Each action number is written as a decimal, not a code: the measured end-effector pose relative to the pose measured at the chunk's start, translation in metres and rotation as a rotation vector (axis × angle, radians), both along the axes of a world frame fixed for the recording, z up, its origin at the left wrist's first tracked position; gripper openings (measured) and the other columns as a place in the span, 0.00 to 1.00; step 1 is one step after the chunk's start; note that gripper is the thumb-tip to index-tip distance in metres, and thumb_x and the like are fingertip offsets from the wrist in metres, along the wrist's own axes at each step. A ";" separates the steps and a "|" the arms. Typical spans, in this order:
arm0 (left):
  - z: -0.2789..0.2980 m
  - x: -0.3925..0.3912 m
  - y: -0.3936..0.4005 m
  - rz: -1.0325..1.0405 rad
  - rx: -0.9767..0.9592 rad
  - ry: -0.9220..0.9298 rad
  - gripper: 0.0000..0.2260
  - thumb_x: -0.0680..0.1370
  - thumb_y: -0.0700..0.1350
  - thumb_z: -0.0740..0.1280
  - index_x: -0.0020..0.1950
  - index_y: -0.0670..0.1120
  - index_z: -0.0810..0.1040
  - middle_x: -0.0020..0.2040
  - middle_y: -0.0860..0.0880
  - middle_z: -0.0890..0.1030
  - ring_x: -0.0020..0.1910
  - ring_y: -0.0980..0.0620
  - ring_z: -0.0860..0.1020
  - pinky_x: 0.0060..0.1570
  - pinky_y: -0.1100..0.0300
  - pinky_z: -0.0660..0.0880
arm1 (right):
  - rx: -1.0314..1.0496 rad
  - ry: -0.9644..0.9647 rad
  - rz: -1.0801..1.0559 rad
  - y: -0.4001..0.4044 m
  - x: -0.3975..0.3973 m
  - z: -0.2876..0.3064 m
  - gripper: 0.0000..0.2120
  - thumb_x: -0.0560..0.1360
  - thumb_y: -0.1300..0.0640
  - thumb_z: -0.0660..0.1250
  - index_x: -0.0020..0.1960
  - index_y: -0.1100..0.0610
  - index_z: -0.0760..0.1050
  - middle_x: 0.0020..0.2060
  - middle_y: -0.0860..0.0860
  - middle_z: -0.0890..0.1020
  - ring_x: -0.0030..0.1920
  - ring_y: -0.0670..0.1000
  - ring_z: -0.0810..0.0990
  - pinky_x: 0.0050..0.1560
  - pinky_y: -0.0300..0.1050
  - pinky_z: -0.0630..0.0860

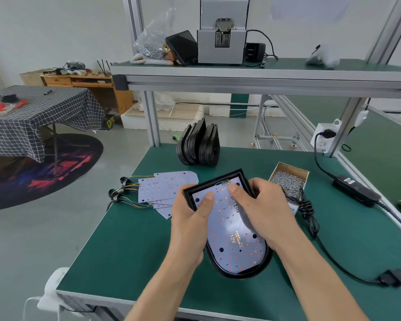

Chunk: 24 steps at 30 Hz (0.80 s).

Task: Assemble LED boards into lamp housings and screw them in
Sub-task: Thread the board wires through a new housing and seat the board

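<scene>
A black lamp housing (241,273) is held above the green table (130,246), with a white LED board (234,246) marked 12V lying inside it. My left hand (191,223) grips the housing's left edge, thumb pressing on the board. My right hand (262,212) grips the right edge, its thumb near the coloured wires at the board's top corner. Loose LED boards (164,186) with wire tails lie to the left. Several empty black housings (198,144) stand on edge at the back.
A cardboard box of screws (288,180) sits right of my hands. A black power adapter (354,189) and its cable (310,218) run along the right side. The upper shelf carries a screw feeder machine (221,38) and a bag of screws (149,46).
</scene>
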<state>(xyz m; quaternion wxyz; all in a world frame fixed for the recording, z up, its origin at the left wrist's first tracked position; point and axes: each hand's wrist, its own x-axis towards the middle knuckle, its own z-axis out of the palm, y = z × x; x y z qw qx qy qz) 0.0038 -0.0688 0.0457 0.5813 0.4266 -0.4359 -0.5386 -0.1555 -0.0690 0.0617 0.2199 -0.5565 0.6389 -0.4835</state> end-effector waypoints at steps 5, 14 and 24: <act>-0.002 -0.001 0.000 0.000 0.028 -0.002 0.06 0.83 0.41 0.68 0.58 0.49 0.79 0.54 0.48 0.87 0.58 0.42 0.84 0.64 0.37 0.77 | 0.015 -0.006 -0.010 0.002 -0.001 -0.005 0.24 0.76 0.43 0.72 0.33 0.55 0.65 0.25 0.43 0.67 0.28 0.46 0.63 0.32 0.46 0.65; -0.002 -0.001 0.002 0.040 -0.101 -0.213 0.09 0.82 0.44 0.68 0.51 0.60 0.78 0.48 0.56 0.84 0.47 0.57 0.81 0.48 0.63 0.75 | 0.066 -0.091 0.075 0.007 0.000 -0.011 0.23 0.77 0.38 0.70 0.41 0.58 0.75 0.30 0.44 0.73 0.31 0.45 0.70 0.35 0.44 0.68; 0.025 0.030 -0.005 -0.521 0.167 0.158 0.21 0.85 0.58 0.58 0.60 0.46 0.85 0.55 0.44 0.86 0.46 0.46 0.85 0.48 0.55 0.81 | 0.235 -0.621 0.164 0.016 -0.007 -0.009 0.13 0.71 0.41 0.73 0.45 0.50 0.87 0.46 0.54 0.89 0.42 0.51 0.88 0.37 0.43 0.81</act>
